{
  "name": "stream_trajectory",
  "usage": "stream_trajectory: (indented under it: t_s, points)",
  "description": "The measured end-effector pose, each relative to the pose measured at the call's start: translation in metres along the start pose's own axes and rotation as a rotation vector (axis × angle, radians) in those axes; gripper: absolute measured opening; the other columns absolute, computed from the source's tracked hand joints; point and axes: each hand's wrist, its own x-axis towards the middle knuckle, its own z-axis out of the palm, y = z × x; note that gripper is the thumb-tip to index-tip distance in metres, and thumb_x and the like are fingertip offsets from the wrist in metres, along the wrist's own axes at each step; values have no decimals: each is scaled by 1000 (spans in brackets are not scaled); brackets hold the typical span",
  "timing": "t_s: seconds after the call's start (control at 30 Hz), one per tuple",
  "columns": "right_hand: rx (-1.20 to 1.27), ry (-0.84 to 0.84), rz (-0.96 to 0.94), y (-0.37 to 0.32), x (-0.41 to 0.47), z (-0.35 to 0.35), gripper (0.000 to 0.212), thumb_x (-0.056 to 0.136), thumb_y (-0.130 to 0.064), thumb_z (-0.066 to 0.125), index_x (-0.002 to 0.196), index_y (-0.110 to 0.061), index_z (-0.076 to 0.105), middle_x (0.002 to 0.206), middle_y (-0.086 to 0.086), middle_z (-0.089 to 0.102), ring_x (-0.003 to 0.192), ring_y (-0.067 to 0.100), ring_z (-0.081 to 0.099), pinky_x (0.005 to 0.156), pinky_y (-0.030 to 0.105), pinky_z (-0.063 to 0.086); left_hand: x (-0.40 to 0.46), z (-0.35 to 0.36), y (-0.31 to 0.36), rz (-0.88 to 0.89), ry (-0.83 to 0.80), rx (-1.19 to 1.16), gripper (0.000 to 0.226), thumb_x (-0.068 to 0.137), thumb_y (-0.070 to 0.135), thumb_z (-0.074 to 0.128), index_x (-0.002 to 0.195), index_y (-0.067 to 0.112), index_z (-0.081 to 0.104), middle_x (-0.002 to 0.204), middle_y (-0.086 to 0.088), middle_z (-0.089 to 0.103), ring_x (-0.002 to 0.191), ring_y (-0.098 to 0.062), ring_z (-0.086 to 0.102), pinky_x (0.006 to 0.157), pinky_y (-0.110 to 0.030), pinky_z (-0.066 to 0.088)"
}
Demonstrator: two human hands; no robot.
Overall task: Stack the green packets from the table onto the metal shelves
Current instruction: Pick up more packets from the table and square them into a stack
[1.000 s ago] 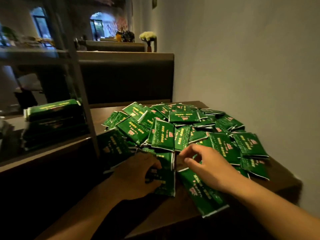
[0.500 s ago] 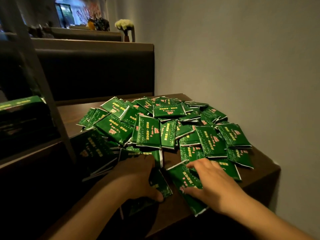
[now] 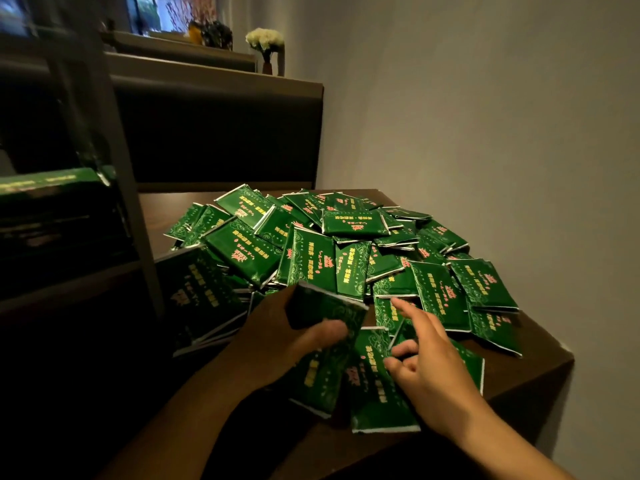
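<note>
Green packets [image 3: 332,251], dozens heaped; two hands, left [image 3: 277,337] gripping one

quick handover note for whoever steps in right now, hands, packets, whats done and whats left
Left hand: grips a green packet lifted just above the table's near edge.
Right hand: open, holding nothing, index finger reaching toward the pile of packets.
Packets: most lie in a loose heap on the brown table, several near the front edge.
Done: a stack of packets already sits on the metal shelf at left.
Left: nearly the whole pile remains to be moved onto the shelves.
</note>
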Motion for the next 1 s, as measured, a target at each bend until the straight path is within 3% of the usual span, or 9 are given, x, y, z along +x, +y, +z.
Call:
stream_trajectory:
  t_s: [0.07,0.13,0.23,0.4,0.5,0.57,0.73,0.83,1.0]
  points:
    - [7,28,-11,-2,-1,4,71,88,-14,68,143,-41,32,122,-16,45,81,-2,56,76,17,50,0,4,2,-19,105,-122,14,82,29,69,91,25,58,83,3,67,70,2,66,51,-7,46]
    - [-210,12,-94,-2,-2,8,65,89,-29,67,143,-38,32,136,-21,39,112,-7,41,101,16,34,1,7,0,-51,179,-215,13,82,27,69,90,23,61,80,2,68,66,1,66,49,-7,45]
    - [-466,-102,-187,-4,8,7,73,90,-41,62,150,-35,21,147,-22,31,127,1,24,111,21,25,1,9,-1,-71,212,-328,19,78,33,70,89,20,63,79,0,70,66,-1,67,51,-9,47]
    - [-490,-278,-112,-11,34,-5,64,90,-41,62,146,-39,29,130,-15,44,116,8,33,104,33,34,2,9,-2,-108,290,-430,43,60,48,69,92,20,64,82,-1,73,71,-10,71,59,-24,54]
    - [-464,-255,-136,-18,42,-5,24,92,-39,59,116,-40,56,106,-16,50,110,11,40,98,34,38,3,7,-2,-100,343,-473,40,62,43,68,93,18,64,81,-4,71,65,-9,70,50,-17,51]
    - [-406,-178,-162,-23,46,-6,6,93,-35,60,94,-40,56,97,-19,48,105,11,44,95,34,40,3,6,-2,-85,350,-483,42,61,41,71,94,16,63,81,-4,70,63,-7,69,48,-15,49]
    - [-46,-57,-226,-50,42,-26,15,93,-21,62,89,-35,62,94,-15,63,89,2,59,71,19,49,3,12,-3,-15,338,-372,42,59,46,79,88,19,64,76,1,71,67,1,66,50,-10,47]
    - [16,-15,-297,-64,34,-30,19,90,-19,65,90,-38,66,91,-21,65,92,-6,58,76,16,52,2,17,-4,7,310,-309,24,79,37,73,96,25,61,86,3,68,72,2,65,55,-10,48]
    - [44,189,-374,-73,30,-32,22,87,-18,69,97,-37,72,93,-30,62,96,-14,53,75,5,44,0,20,-5,80,244,-291,50,71,51,72,115,36,56,96,11,71,85,0,67,67,-14,53]
